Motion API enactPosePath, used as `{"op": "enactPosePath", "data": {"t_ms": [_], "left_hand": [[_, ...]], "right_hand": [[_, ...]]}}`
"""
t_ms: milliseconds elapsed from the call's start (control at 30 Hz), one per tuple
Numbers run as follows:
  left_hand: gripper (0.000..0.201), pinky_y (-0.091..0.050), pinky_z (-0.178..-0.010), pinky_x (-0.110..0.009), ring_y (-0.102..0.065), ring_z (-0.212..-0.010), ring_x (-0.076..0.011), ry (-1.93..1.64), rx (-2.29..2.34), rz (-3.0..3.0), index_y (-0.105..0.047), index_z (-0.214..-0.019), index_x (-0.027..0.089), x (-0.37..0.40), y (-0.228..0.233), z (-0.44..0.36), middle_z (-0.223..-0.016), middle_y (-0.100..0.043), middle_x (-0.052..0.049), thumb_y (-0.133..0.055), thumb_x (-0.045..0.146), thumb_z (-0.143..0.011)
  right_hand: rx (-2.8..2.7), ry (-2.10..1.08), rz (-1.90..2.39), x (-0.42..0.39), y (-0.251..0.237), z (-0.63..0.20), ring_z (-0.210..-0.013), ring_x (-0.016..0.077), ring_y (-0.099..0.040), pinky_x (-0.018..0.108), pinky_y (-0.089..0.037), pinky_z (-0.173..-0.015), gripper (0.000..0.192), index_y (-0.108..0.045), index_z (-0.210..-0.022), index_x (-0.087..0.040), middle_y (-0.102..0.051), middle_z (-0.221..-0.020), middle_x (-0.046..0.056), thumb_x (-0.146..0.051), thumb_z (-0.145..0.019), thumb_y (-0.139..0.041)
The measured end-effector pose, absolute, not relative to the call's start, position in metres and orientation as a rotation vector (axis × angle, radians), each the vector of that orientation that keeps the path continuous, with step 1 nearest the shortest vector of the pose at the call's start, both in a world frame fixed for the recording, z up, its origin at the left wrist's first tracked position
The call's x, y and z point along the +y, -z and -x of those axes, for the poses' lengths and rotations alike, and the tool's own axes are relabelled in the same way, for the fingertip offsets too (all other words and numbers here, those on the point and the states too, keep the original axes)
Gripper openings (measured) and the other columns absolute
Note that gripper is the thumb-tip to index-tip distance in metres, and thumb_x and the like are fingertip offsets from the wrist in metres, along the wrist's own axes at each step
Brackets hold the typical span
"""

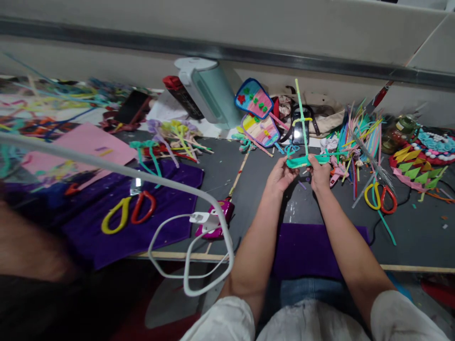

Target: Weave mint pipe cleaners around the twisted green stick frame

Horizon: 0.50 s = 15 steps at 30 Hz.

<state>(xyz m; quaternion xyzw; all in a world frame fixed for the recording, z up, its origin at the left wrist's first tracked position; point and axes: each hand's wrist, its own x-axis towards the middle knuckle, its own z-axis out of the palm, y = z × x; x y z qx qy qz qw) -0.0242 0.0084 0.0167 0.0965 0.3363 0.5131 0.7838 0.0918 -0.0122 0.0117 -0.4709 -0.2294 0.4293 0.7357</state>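
- Dark grey tabletop (254,189) spread before me, purple cloth (307,246) at its near edge.
- Beyond, my left hand (283,173) and right hand (319,171) pinched a green pipe-cleaner piece (297,162) above the tabletop.
- Farther back stood a pale-blue pitcher (212,92).

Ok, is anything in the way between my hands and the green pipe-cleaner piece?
Nothing visible: your left hand and right hand are both on the green pipe-cleaner piece. The white cable loops off to their left.
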Motion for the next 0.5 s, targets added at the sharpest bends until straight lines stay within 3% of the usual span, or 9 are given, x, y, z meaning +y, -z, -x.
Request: {"op": "enactPosePath", "data": {"t_ms": [233,367,500], "left_hand": [[0.022,-0.056,-0.074,-0.031,-0.066,-0.069,-0.0143,-1.196,0.752,-0.430,-0.065,-0.082,0.017,0.004,-0.015,0.026,-0.077,-0.071,-0.001,-0.076,0.019,-0.063],[0.031,-0.050,-0.070,-0.027,-0.062,-0.070,-0.0134,-1.356,0.889,-0.679,-0.067,-0.081,0.017,0.001,-0.009,0.017,-0.079,-0.070,-0.001,-0.084,0.024,-0.055],[0.024,-0.038,-0.061,-0.023,-0.047,-0.061,-0.0097,-1.594,1.068,-0.916,-0.061,-0.068,0.018,0.003,-0.004,0.012,-0.065,-0.055,0.004,-0.081,0.030,-0.063]], "right_hand": [[-0.560,-0.866,1.059,-0.012,-0.009,-0.092,-0.049,0.0082,-0.052,0.022,-0.043,-0.046,0.044,-0.074,-0.086,-0.015,-0.067,-0.062,-0.004,-0.052,-0.064,-0.081],[-0.630,-0.796,1.086,-0.013,-0.007,-0.092,-0.049,0.0088,-0.053,0.023,-0.044,-0.048,0.044,-0.075,-0.086,-0.014,-0.068,-0.062,-0.003,-0.053,-0.066,-0.080],[-0.677,-0.766,1.117,-0.014,-0.006,-0.092,-0.047,0.0092,-0.053,0.023,-0.044,-0.048,0.043,-0.075,-0.083,-0.013,-0.067,-0.060,-0.002,-0.053,-0.068,-0.078]]}}
